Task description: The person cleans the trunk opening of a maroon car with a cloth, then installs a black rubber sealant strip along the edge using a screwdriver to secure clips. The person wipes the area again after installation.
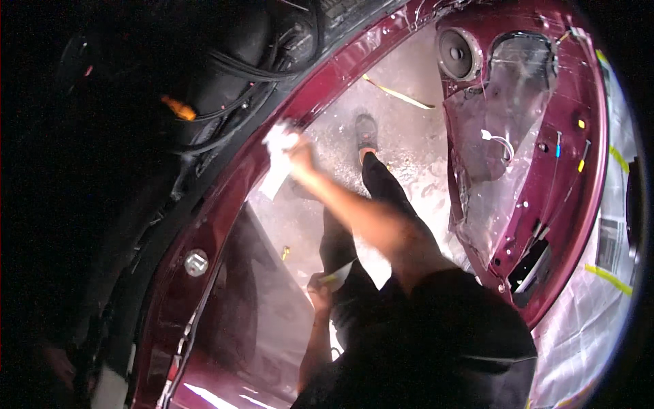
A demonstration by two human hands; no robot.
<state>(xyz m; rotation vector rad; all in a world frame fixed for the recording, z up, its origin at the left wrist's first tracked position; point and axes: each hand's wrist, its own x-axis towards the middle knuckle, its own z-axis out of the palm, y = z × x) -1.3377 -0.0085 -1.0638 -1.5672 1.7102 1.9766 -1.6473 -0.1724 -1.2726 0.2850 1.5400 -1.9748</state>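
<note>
My right hand (298, 160), somewhat blurred, grips a crumpled white cloth or paper wipe (278, 142). The wipe lies against the dark red door sill (235, 180) of a car, and one flap of it hangs down past the sill's edge. Lower down, close to my legs, my left hand (319, 292) is closed on a thin, flat, pale piece with a yellow part (338, 276). Its exact kind I cannot make out.
An open red door (579, 198) stands on the right, with a round speaker (458, 53), clear plastic film (487, 163) and a loose white connector (501, 140). Black cables (259, 71) and an orange connector (178, 108) lie in the dark interior. My shoe (366, 129) rests on the dusty floor.
</note>
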